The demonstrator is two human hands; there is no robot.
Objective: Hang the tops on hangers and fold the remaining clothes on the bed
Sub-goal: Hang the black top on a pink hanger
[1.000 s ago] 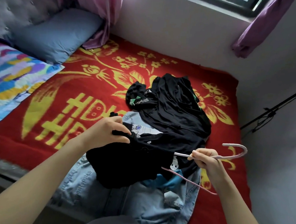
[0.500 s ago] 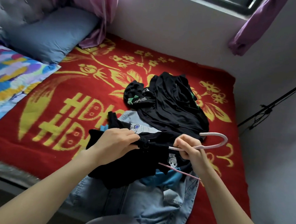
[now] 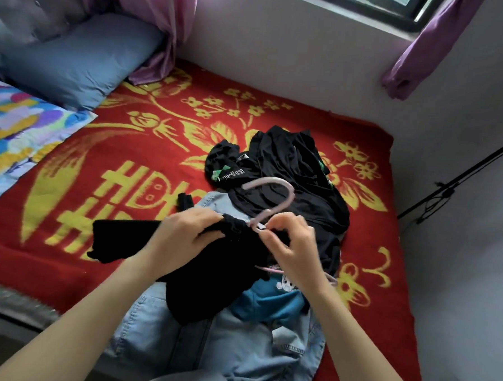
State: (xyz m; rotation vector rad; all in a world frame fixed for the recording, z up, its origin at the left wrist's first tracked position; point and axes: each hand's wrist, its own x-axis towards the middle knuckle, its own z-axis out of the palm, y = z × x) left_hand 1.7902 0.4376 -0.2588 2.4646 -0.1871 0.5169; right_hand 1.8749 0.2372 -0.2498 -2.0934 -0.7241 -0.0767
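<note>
The black top (image 3: 210, 284) lay bunched over the jeans (image 3: 250, 350) at the bed's (image 3: 99, 182) near edge, collar against the pink hanger (image 3: 290, 196). The left hand (image 3: 183, 239) gripped the collar, fingers curled; the right hand (image 3: 293, 250) pinched the hanger's neck.

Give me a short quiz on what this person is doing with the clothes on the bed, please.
1. True or false: the left hand grips the black top.
2. What does the right hand pinch? A) pink hanger B) a sock C) a curtain
3. Fill in: the pale blue garment under the black top is made of ____.
Key: 1 true; 2 A; 3 denim.
</note>
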